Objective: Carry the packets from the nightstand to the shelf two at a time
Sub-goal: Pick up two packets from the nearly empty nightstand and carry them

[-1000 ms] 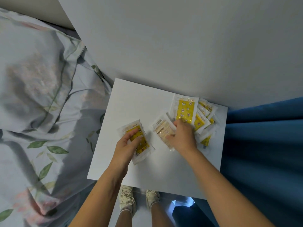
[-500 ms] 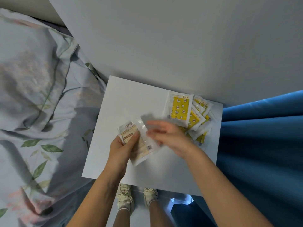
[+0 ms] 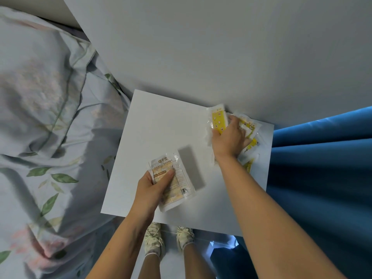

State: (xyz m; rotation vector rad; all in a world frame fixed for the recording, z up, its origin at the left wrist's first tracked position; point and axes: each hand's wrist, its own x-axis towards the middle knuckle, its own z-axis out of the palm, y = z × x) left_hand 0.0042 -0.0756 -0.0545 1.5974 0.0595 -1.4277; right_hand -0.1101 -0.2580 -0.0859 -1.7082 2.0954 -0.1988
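Already the left hand pinches hand-warmer packets between thumb and fingers, lifted just above the near part of the nightstand; whether it holds one or two I cannot tell. Ahead and to its right, the right hand curls over the yellow-printed packet atop the loose pile of packets by the wall, beside the blue curtain. To do this well, the fingers should peel off only the top packet, sliding it clear so its slippery neighbours stay put and don't spill off the edge beyond the hand.
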